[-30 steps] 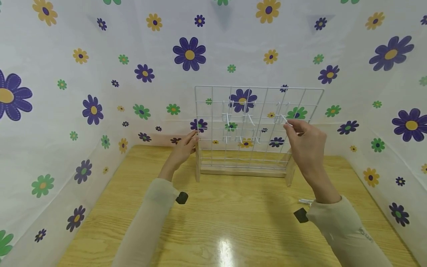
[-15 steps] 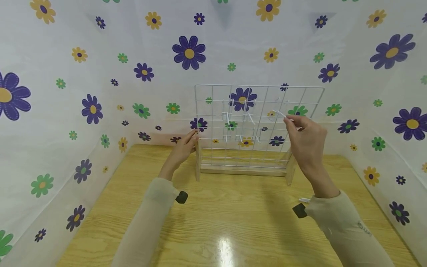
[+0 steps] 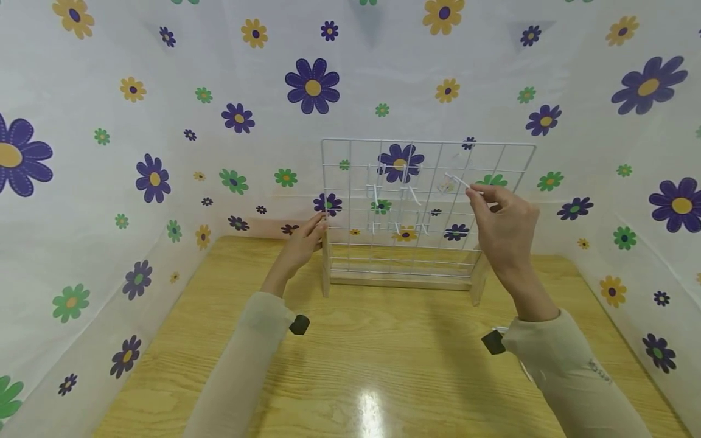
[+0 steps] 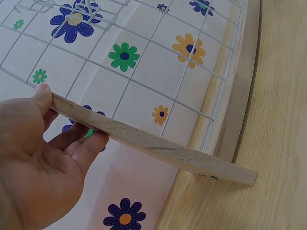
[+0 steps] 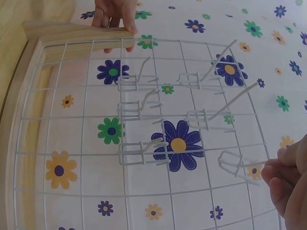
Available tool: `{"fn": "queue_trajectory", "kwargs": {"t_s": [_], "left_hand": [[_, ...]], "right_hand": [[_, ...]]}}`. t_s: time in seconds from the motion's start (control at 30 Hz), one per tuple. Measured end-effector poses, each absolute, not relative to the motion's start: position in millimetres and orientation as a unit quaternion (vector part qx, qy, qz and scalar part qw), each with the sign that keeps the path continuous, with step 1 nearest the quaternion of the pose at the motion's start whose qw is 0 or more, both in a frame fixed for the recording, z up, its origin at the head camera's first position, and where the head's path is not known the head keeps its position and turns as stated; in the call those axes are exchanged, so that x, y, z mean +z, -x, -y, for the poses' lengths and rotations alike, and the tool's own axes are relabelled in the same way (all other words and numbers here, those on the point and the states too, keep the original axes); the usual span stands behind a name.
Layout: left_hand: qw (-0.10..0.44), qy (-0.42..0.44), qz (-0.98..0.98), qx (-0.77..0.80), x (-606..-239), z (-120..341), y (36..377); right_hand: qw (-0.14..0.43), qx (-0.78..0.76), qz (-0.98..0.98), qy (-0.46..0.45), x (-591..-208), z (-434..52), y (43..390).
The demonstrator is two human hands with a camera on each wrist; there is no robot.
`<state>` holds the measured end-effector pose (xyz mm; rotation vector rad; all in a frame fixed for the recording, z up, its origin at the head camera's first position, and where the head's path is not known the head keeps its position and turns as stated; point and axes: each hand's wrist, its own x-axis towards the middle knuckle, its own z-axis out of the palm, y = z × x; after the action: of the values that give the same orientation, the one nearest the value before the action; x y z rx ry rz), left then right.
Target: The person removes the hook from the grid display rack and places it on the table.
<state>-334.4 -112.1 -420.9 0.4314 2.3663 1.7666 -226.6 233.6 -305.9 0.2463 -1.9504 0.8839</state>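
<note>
while the left hand (image 3: 300, 243) steadies the left wooden post (image 4: 144, 139) of the wire grid panel (image 3: 427, 207), thumb on one face and straight fingers behind the other, the right hand (image 3: 504, 228) pinches a white wire hook (image 3: 459, 181) between thumb and fingertips, up by the panel's upper right part. the step in hand looks like fitting this hook onto the grid: in the right wrist view the hook (image 5: 237, 167) has its boxy clip end close against the wires, in the column next to the hooks already hung, though whether it has caught on a wire i cannot tell. the next move would seem to call for keeping the clip square to a horizontal wire and pressing it on without bending the panel, which the left hand's brace at the post should help.

the panel stands upright in a wooden base (image 3: 400, 281) near the far edge of the table (image 3: 356, 359), a little right of the middle. as a holder it carries five hooks (image 5: 163, 115) besides the one in the fingers, set in two columns, each with its prong slanting up out of the grid. another small white piece (image 3: 499, 330) lies on the table near the right edge, partly hidden by the right sleeve (image 3: 564, 371); it may be a spare hook, but it is too small to tell.
</note>
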Motion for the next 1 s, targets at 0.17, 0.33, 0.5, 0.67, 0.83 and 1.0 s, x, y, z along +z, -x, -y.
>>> {"fn": "queue_trajectory", "kwargs": {"t_s": [0.17, 0.33, 0.5, 0.67, 0.83, 1.0], "left_hand": [[0.074, -0.141, -0.795, 0.585, -420, 112, 333], [0.077, -0.141, -0.792, 0.589, -422, 112, 334], [0.079, -0.141, -0.789, 0.593, -422, 112, 336], [0.077, -0.146, -0.786, 0.596, -423, 113, 336], [0.076, -0.146, -0.785, 0.597, -423, 114, 336], [0.073, -0.148, -0.788, 0.593, -423, 113, 335]], "right_hand": [[0.478, 0.374, 0.787, -0.107, -303, -233, 224], [0.478, 0.383, 0.783, -0.108, -300, -233, 220], [0.48, 0.39, 0.779, -0.102, -298, -235, 217], [0.483, 0.389, 0.778, -0.101, -297, -237, 216], [0.487, 0.383, 0.778, -0.105, -295, -240, 211], [0.492, 0.374, 0.78, -0.098, -294, -244, 200]]}}
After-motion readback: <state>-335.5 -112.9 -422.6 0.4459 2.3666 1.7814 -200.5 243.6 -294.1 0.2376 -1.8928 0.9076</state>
